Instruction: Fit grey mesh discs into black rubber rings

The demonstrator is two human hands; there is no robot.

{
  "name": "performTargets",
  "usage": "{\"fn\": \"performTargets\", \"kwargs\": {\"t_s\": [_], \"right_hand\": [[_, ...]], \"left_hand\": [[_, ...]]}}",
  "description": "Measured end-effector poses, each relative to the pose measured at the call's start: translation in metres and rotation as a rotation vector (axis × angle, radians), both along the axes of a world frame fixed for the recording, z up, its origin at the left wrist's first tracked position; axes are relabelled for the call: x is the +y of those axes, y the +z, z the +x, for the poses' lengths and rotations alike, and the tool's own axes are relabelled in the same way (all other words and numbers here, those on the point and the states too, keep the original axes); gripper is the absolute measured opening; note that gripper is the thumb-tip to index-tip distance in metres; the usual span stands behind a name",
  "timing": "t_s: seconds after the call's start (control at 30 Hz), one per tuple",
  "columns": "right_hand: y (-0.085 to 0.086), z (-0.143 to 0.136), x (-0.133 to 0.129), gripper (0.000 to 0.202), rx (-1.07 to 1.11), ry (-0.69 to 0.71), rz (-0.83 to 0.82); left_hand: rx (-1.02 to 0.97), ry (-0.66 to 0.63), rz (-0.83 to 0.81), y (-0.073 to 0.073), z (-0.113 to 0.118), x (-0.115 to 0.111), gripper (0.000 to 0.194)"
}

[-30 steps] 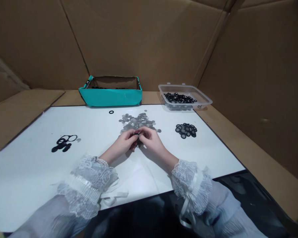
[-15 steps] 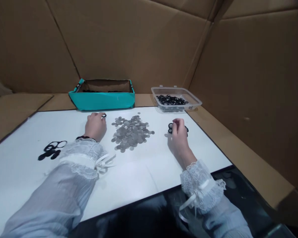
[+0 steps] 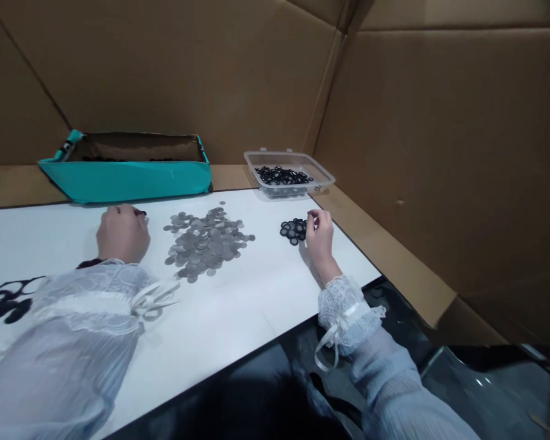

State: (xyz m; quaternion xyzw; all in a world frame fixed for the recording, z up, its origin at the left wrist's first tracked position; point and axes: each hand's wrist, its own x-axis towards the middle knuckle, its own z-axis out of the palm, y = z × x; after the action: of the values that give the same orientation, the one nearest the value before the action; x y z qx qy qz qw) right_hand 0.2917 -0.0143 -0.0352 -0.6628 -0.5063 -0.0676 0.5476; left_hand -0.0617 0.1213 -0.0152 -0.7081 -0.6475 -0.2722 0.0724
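Note:
My left hand (image 3: 123, 233) is closed near the back edge of the white board, its fingertips pinching a small black ring (image 3: 140, 212) seen edge-on. To its right lies a loose heap of grey, coin-like discs (image 3: 206, 241). Over at the right, my right hand (image 3: 319, 237) is closed, thumb against fingers, at the edge of a small pile of black rings with grey centres (image 3: 293, 230). Whatever its fingertips hold there is too small to make out.
A teal open box (image 3: 132, 180) with dark contents stands behind the board (image 3: 238, 318). Right of it, a clear plastic tub (image 3: 325, 177) holds many black rings. Larger black rings and ovals (image 3: 4, 302) lie at far left. Cardboard walls (image 3: 431, 153) enclose the back and right.
The view has swung right, so everything sits further left. My right hand has shifted to the right side of the ring pile, uncovering more of it. My left hand still pinches the black ring.

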Motion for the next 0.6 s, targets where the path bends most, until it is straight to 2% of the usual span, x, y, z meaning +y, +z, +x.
{"fn": "performTargets", "kwargs": {"t_s": [0.03,0.1,0.17,0.27,0.33,0.4,0.47,0.53,0.6], "right_hand": [[0.005,-0.01,-0.004,0.016,0.051,0.012,0.047],[0.014,-0.036,-0.008,0.015,0.158,0.154,0.034],[0.021,-0.066,-0.005,0.014,0.279,0.411,-0.104],[0.028,-0.105,0.008,0.021,0.514,0.769,-0.418],[0.03,-0.121,0.018,0.024,0.59,0.909,-0.494],[0.03,-0.13,0.023,0.023,0.608,0.964,-0.48],[0.028,-0.134,0.025,0.019,0.611,0.953,-0.441],[0.025,-0.133,0.023,0.014,0.583,0.896,-0.38],[0.02,-0.13,0.021,0.012,0.5,0.814,-0.279]], "left_hand": [[-0.023,-0.013,0.037,0.002,0.004,-0.004,0.007],[-0.073,-0.101,0.103,0.008,0.016,-0.02,0.01],[-0.074,-0.297,0.156,0.014,0.031,-0.041,0.011],[-0.065,-0.588,0.208,0.016,0.052,-0.074,0.016],[-0.066,-0.689,0.196,0.014,0.061,-0.089,0.019],[-0.092,-0.718,0.172,0.01,0.065,-0.096,0.021],[-0.12,-0.724,0.143,0.007,0.066,-0.097,0.021],[-0.154,-0.722,0.111,0.006,0.064,-0.095,0.021],[-0.189,-0.66,0.085,0.006,0.06,-0.092,0.024]]}}
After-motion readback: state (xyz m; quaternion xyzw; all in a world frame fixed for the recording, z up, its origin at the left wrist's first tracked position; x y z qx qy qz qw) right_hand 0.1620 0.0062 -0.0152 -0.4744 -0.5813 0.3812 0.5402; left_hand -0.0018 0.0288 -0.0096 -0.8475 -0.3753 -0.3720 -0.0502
